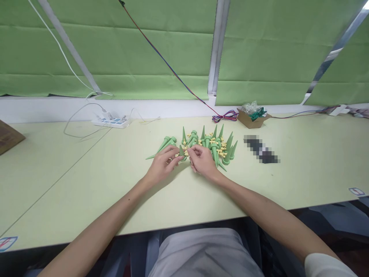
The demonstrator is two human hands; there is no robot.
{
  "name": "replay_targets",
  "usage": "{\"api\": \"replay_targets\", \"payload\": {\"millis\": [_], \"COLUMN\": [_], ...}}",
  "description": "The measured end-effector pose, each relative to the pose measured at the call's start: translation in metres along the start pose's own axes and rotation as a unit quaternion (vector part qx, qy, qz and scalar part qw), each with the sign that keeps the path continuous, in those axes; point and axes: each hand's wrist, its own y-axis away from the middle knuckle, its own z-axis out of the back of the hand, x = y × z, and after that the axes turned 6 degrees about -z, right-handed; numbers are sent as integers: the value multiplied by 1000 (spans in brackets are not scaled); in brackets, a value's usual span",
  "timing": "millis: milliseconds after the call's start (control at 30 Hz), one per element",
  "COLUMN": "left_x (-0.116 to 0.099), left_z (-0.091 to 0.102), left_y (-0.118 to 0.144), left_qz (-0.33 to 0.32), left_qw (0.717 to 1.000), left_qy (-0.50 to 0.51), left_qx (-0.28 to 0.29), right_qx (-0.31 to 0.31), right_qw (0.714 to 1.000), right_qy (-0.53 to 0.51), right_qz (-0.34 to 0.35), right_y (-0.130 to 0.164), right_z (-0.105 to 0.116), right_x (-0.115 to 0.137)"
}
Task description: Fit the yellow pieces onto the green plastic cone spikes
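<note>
Both my hands meet at the pile of spikes (211, 144): left hand (163, 163) pinches one green spike (181, 151), right hand (201, 159) curled narrow beside it, fingertips touching it.

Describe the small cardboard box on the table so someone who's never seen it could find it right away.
Follow the pale green table to its far edge below the green blinds. Right of the pile of green plastic cones sits the small brown cardboard box, open-topped and stuffed with crinkled clear plastic and something dark green.
</note>
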Motion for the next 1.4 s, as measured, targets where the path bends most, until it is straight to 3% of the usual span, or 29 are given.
{"api": "replay_targets", "payload": {"millis": [167, 300, 433, 600, 733, 1000, 1400], "left_x": [-7, -11, -8, -10, -15, -7, -9], "left_z": [-1, 0, 0, -1, -1, 0, 1], "left_y": [0, -3, -6, -7, -6, -3, -1], "left_qz": [50, 131, 210, 261, 263, 257, 194], "left_qw": [998, 988, 963, 916, 901, 898, 948], "left_qy": [27, 79, 171, 292, 332, 341, 234], "left_qx": [-23, -32, 15, 86, 95, 108, 93], "right_qx": [-14, -36, -37, -8, 7, 5, -1], "right_qw": [1000, 999, 998, 999, 999, 997, 996], "right_qy": [-8, -17, -6, 10, 20, 49, 65], "right_qz": [17, 32, 48, 48, 48, 63, 54], "right_y": [-2, -3, -3, 1, 3, 3, 1], "right_z": [1, 3, 4, 3, 3, 4, 3], "right_x": [-1, 0, 1, 4, 5, 2, 1]}}
